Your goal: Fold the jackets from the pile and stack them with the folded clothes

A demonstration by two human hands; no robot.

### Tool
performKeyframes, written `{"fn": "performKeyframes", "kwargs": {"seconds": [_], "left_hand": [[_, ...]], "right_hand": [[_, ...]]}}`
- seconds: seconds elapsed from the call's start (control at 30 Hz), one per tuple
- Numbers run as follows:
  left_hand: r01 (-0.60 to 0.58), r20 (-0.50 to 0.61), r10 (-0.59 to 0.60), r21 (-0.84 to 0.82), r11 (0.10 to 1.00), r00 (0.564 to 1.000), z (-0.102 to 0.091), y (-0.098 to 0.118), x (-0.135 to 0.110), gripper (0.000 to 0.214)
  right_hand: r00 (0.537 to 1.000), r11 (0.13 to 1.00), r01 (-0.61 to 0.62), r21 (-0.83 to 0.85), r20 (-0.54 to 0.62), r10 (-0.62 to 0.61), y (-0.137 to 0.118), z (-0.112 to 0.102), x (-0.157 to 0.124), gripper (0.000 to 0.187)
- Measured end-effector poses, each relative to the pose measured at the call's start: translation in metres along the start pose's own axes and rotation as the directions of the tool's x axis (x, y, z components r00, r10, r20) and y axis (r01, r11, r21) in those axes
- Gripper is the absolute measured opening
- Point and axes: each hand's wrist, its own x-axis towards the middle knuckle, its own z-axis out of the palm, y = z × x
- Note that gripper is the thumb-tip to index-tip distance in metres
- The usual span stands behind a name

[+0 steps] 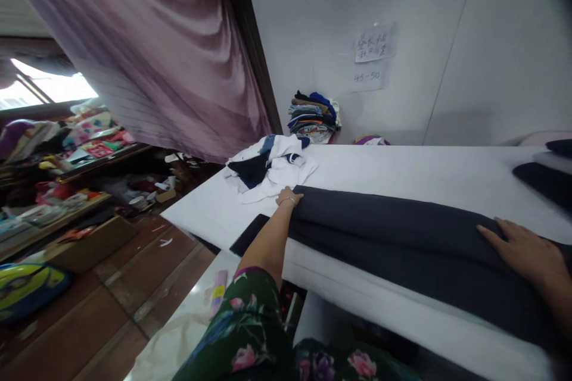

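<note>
A folded length of dark grey fabric (393, 238) is pressed by the flat, open left hand (288, 195) and the spread right hand (521, 250). Nothing is gripped. It is laid on a white-covered table (402, 166).

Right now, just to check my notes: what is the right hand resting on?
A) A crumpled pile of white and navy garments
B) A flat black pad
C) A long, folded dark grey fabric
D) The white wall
C: the right hand lies spread on the long dark grey fabric, well away from the crumpled white garments.
</note>
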Motion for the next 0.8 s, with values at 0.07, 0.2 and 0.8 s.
{"fn": "performKeyframes", "kwargs": {"seconds": [0.07,0.2,0.8], "left_hand": [[-0.094,-0.069,0.095,0.018,0.995,0.993,-0.002,0.012,-0.007,0.063],[-0.498,-0.063,0.509,0.13,0.857,0.859,0.019,0.035,-0.031,0.062],[-0.6,0.16,0.583,0.326,0.731,0.797,0.054,0.039,-0.048,0.065]], "right_hand": [[0.999,1.0,-0.005,0.005,0.04,0.005,-0.008,-0.01,-0.004,0.079],[0.997,0.999,-0.006,0.039,0.077,0.003,-0.021,-0.029,-0.012,0.074],[0.86,0.893,0.372,0.252,0.269,-0.434,-0.161,-0.058,-0.017,0.071]]}}
